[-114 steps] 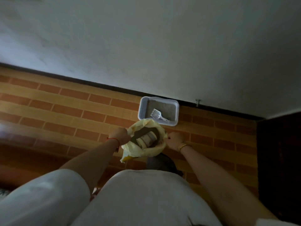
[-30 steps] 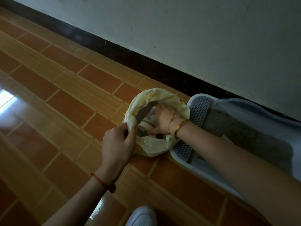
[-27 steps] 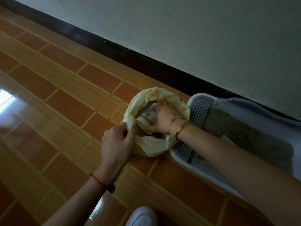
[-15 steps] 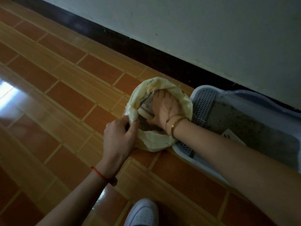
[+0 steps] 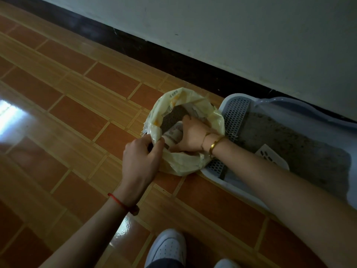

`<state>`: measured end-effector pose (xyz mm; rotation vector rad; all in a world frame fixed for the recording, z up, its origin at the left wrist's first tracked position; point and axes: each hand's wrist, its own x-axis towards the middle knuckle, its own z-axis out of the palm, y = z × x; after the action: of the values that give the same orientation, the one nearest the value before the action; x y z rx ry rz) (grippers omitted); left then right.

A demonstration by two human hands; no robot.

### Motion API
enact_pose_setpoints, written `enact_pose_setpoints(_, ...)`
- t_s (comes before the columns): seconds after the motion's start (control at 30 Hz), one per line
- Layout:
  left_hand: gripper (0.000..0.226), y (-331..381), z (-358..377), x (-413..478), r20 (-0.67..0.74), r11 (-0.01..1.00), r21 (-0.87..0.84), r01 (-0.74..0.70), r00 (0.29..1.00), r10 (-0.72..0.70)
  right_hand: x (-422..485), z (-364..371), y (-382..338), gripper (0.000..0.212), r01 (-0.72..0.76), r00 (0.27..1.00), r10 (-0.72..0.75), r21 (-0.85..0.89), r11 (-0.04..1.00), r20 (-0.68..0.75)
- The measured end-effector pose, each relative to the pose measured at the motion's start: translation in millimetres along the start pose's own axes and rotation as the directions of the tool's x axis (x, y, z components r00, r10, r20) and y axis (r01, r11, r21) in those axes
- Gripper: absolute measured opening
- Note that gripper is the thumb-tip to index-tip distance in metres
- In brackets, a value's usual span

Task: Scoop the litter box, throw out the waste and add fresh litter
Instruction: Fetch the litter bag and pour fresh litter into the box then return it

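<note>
A yellow plastic bag of dark litter stands open on the tiled floor, touching the left end of the litter box. My left hand pinches the bag's near rim. My right hand reaches inside the bag, fingers curled round a pale cup-like container that lies on the litter. The pale blue box has a perforated step at its left end and holds grey litter. A white slotted scoop lies in it, partly hidden by my right forearm.
The box sits against the white wall and its dark skirting. Glossy orange floor tiles spread to the left. My white shoe is at the bottom edge, just below the bag.
I have come down from standing to close over the bag, now set on the floor beside the box. My right hand went into the bag and closed round the container; my left keeps the rim.
</note>
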<state>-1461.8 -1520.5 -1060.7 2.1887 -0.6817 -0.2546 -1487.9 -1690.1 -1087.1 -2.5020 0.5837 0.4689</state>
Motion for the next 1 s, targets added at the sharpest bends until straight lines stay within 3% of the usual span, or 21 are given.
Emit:
enact_pose_setpoints(0.13,0.041,-1,2,0,-0.010,1.000,0.010,0.012,1.000,-0.012,-10,-9,7,0.112,0.011,0.994,-0.002,0.083,0.996,-0.110)
enact_pose_setpoints(0.3,0.046,-3,7,1,0.010,0.999,0.000,0.050,0.999,-0.050,-31,-17,13,0.098,0.137,0.939,-0.161,-0.101,0.985,-0.303)
enact_pose_setpoints(0.37,0.049,-4,8,2,0.008,0.998,-0.004,0.057,0.998,-0.057,-36,-16,17,0.097,0.147,0.923,-0.170,-0.094,0.985,-0.346)
enact_pose_setpoints(0.67,0.060,1,9,0,0.023,0.996,-0.019,0.083,0.996,-0.083,-60,-29,28,0.095,0.094,0.936,0.031,0.335,0.938,-0.351)
enact_pose_setpoints(0.8,0.046,7,9,0,0.002,0.996,0.025,0.091,0.996,-0.091,-73,-36,40,0.092,0.051,0.958,0.127,0.590,0.806,-0.256)
enact_pose_setpoints(0.9,0.042,11,13,-1,0.009,0.995,0.033,0.095,0.995,-0.096,-82,-40,52,0.089,0.020,0.961,0.203,0.777,0.629,-0.189)
enact_pose_setpoints(1.0,0.043,13,17,1,0.013,0.994,0.045,0.099,0.995,-0.100,-91,-47,68,0.048,0.055,0.952,0.249,0.901,0.431,-0.177)
